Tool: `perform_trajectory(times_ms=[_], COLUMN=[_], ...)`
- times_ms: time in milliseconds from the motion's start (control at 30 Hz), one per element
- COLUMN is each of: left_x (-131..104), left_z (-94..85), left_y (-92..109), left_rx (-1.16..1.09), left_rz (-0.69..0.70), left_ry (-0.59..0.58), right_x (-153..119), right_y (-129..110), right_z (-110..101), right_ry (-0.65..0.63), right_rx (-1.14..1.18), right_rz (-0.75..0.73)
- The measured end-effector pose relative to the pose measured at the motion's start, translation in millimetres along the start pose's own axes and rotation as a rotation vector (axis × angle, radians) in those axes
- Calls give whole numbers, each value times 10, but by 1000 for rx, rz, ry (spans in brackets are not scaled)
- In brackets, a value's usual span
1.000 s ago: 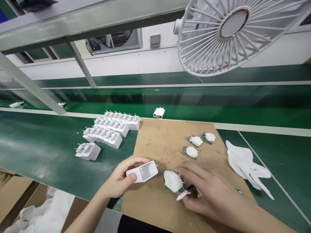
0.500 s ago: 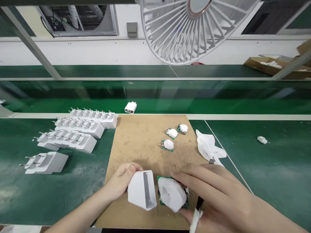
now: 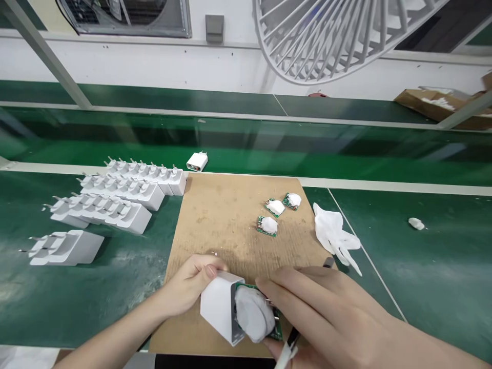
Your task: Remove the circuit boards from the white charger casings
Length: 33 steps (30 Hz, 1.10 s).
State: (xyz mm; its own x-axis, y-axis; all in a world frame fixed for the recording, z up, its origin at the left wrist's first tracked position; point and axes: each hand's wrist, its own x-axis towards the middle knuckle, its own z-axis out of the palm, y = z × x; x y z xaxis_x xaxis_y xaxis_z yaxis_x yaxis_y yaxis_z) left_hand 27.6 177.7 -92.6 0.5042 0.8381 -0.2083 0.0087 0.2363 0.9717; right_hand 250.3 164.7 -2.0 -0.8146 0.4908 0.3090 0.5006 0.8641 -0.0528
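Note:
Over the near part of the brown board (image 3: 215, 215), my left hand (image 3: 194, 284) grips a white plastic housing (image 3: 220, 303) whose open side faces right. A green circuit board with a thick white blob (image 3: 253, 313) is partly inside that opening. Its right side is pinched by my right hand (image 3: 319, 312), which also holds a dark tool with a white-wrapped end (image 3: 286, 353). Farther up the board lie three small circuit boards (image 3: 268, 225) with white blobs. A crumpled white glove (image 3: 333, 231) rests at the board's right edge.
Rows of white plug housings (image 3: 126, 212) with metal pins stand on the green table (image 3: 126, 277) at left. One white adapter (image 3: 197, 161) sits behind the board. A white fan (image 3: 330, 41) hangs overhead. A cardboard box (image 3: 423, 105) stands on the upper right shelf.
The circuit board has moved left from beside the housing to partly inside its opening. My right hand has shifted left with it. The camera view has tilted and shifted slightly.

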Motion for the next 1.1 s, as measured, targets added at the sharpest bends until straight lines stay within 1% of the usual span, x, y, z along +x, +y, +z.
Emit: perform_trajectory(times_ms=[133,333,500,567,767,1100], left_x=[-1,0,2,2,0,0], left_z=[5,7,6,6,7,15], left_y=[8,-5,-25,-24,-18,-29], left_rx=[4,0,-4,-5,-15,-63], left_rz=[7,8,0,-5,-16,-17], left_ry=[-25,-34,-20,-8,16,21], right_x=[5,28,69,71,73,116], right_y=[-5,-27,-46,-51,-47,-60], right_z=[39,-38,-47,-47,-39,-43], right_ry=[-3,-96,-143,-163,-185,-154], right_rx=[8,9,23,28,49,17], right_rz=[-46,25,10,24,14,-7])
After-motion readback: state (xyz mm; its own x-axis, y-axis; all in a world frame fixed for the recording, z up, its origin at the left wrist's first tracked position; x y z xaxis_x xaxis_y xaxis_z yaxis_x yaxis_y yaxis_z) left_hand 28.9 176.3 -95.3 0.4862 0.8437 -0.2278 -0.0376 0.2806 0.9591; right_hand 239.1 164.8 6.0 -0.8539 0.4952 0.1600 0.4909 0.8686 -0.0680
